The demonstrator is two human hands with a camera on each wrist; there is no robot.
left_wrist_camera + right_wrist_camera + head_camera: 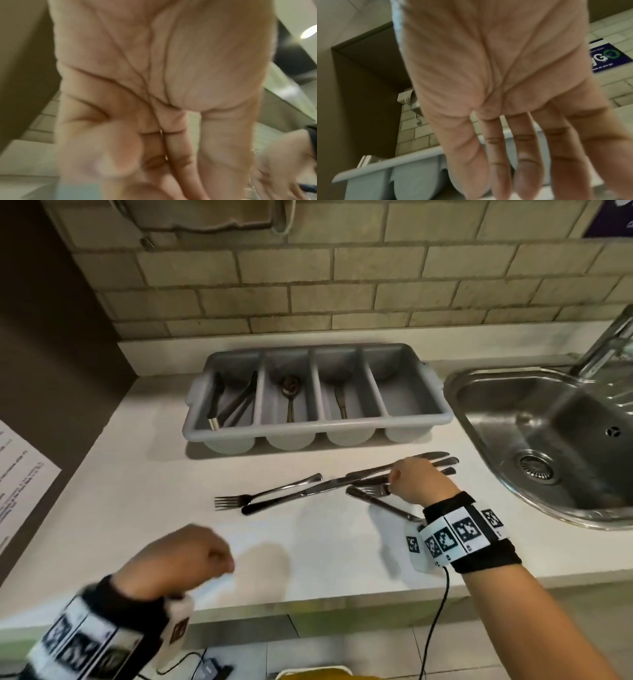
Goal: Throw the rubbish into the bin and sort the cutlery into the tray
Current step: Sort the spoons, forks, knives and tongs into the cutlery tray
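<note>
A grey four-compartment cutlery tray point(416, 426) stands at the back of the white counter. It holds knives in the left slot, a spoon point(291, 392) in the second and one piece in the third; the right slot is empty. Loose on the counter in front lie a fork point(267, 494), a knife point(301, 494) and several more pieces. My right hand point(421, 477) hovers over the right end of that pile, fingers straight and spread point(513, 182); contact is hidden. My left hand point(191, 556) is blurred near the counter's front edge, fingers curled point(137, 148), holding nothing visible. The tray's front point(385, 180) appears beyond the right fingers.
A steel sink point(459, 392) with a tap point(606, 344) sits to the right of the tray. A tiled wall runs behind, and a dark panel with a paper sheet point(20, 474) stands on the left. No bin is in view.
</note>
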